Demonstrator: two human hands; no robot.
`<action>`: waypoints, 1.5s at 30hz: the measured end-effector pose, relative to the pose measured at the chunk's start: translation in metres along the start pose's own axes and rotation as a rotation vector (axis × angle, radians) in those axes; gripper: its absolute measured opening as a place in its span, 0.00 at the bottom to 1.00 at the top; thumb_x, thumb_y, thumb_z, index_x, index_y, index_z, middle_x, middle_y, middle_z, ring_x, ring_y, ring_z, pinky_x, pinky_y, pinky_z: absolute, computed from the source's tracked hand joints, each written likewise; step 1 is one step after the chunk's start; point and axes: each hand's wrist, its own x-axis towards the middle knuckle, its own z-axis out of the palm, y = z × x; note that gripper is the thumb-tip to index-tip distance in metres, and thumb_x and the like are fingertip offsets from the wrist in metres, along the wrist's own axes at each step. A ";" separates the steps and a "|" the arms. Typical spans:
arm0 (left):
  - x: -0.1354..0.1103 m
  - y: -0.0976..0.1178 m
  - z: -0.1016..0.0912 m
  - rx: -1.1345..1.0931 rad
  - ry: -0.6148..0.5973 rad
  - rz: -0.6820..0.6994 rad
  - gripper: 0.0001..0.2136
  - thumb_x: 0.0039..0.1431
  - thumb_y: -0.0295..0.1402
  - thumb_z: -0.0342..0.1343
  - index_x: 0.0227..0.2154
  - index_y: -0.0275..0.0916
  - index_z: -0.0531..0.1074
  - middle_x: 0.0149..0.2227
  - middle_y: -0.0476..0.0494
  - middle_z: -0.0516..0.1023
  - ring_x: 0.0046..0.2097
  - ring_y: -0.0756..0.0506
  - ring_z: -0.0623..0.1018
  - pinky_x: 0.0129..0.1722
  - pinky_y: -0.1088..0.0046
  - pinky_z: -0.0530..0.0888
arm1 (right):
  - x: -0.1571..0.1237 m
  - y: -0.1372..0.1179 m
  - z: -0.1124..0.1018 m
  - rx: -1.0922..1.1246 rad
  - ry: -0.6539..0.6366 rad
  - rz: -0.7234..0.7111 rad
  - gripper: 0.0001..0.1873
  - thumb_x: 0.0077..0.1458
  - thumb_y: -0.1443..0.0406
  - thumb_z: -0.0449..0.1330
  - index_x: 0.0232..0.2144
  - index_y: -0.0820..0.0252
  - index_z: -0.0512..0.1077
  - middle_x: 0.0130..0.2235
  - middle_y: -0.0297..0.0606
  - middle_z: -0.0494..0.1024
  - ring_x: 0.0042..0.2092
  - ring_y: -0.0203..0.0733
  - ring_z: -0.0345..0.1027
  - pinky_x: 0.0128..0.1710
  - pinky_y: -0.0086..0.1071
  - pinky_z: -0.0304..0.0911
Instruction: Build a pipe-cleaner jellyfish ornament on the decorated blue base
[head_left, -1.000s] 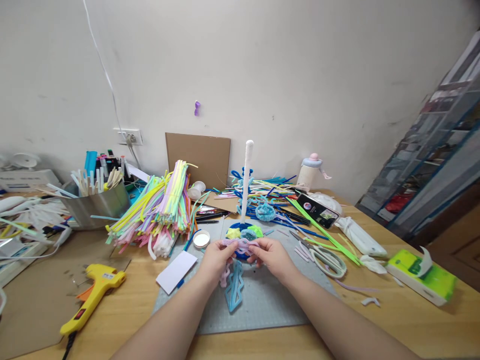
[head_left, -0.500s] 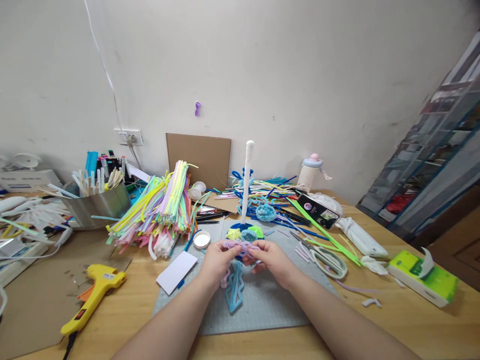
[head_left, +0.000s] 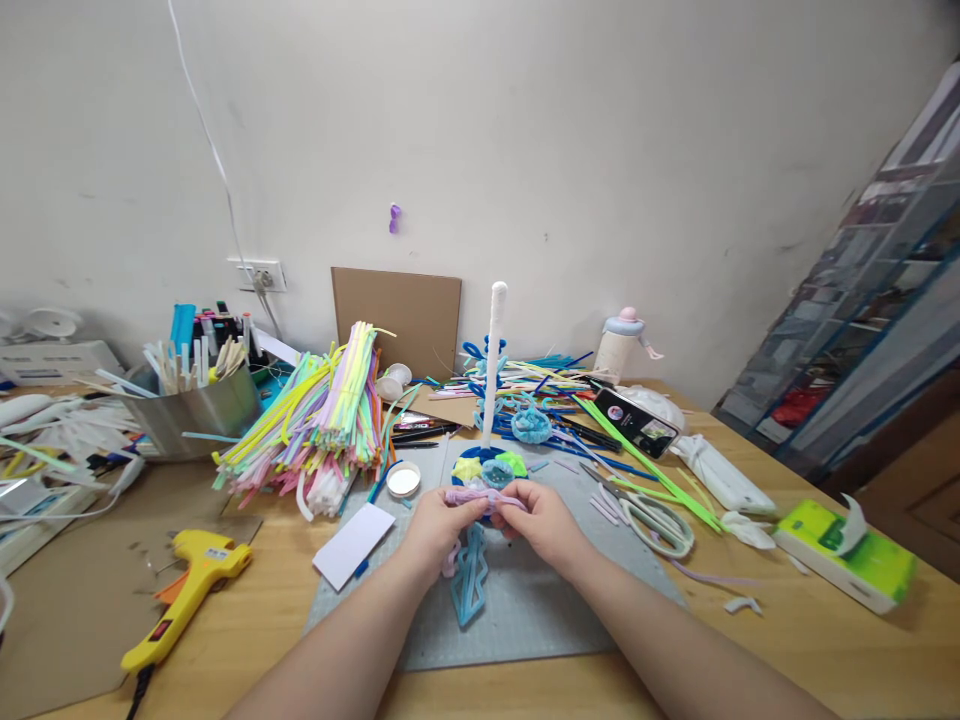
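Note:
My left hand (head_left: 442,522) and my right hand (head_left: 536,515) both pinch a lilac pipe-cleaner piece (head_left: 472,495) between thumbs and fingers, held over the grey cutting mat (head_left: 555,630). Just below it lies a light-blue zigzag pipe-cleaner shape (head_left: 469,585), with a pink curled bit (head_left: 451,560) beside it, partly hidden by my left hand. Behind my hands a white wrapped stick (head_left: 492,370) stands upright from a dark-blue base (head_left: 480,455) bearing yellow, green and light-blue pieces. My hands cover the front of that base.
Left of the mat are a large bundle of coloured pipe cleaners (head_left: 330,410), a white card (head_left: 354,545) and a yellow glue gun (head_left: 187,590). To the right lie scissors (head_left: 658,525), a phone (head_left: 637,422) and a green tissue pack (head_left: 847,550). A bottle (head_left: 621,345) stands behind.
The lilac piece has turned and now looks narrower between my fingers. My right-hand fingers have closed in on its end. Everything else stays put.

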 end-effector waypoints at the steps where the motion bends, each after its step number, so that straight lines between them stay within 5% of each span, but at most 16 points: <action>1: 0.000 0.001 0.000 -0.015 -0.017 0.004 0.17 0.38 0.37 0.66 0.30 0.29 0.76 0.27 0.39 0.79 0.28 0.46 0.75 0.29 0.73 0.67 | 0.000 0.000 0.000 -0.008 -0.002 -0.005 0.13 0.46 0.56 0.61 0.25 0.61 0.68 0.24 0.34 0.75 0.26 0.37 0.67 0.24 0.28 0.61; 8: 0.002 0.003 0.000 -0.109 -0.023 -0.019 0.14 0.39 0.38 0.66 0.27 0.31 0.77 0.27 0.41 0.79 0.29 0.48 0.74 0.30 0.74 0.66 | 0.003 -0.001 -0.004 -0.063 0.048 -0.098 0.15 0.46 0.54 0.61 0.26 0.62 0.70 0.24 0.31 0.70 0.25 0.34 0.61 0.23 0.26 0.56; 16: 0.002 0.001 -0.001 -0.121 -0.006 0.045 0.14 0.41 0.37 0.65 0.29 0.31 0.76 0.30 0.38 0.79 0.33 0.44 0.76 0.35 0.71 0.69 | 0.002 -0.007 -0.004 0.126 0.092 0.037 0.18 0.43 0.53 0.64 0.29 0.63 0.73 0.26 0.34 0.74 0.25 0.34 0.63 0.23 0.26 0.54; 34: 0.004 0.002 0.004 -0.248 0.039 0.121 0.13 0.39 0.34 0.67 0.28 0.31 0.77 0.27 0.41 0.79 0.30 0.46 0.76 0.35 0.70 0.70 | 0.000 -0.013 -0.005 0.116 0.139 0.021 0.19 0.39 0.53 0.66 0.26 0.64 0.74 0.24 0.35 0.75 0.24 0.33 0.62 0.23 0.27 0.56; 45: -0.002 0.011 0.011 -0.400 0.045 -0.002 0.11 0.34 0.32 0.69 0.22 0.33 0.76 0.23 0.45 0.77 0.28 0.48 0.75 0.32 0.74 0.68 | 0.002 -0.015 -0.007 0.128 0.128 -0.025 0.18 0.43 0.52 0.64 0.25 0.63 0.72 0.24 0.34 0.72 0.25 0.34 0.62 0.23 0.28 0.59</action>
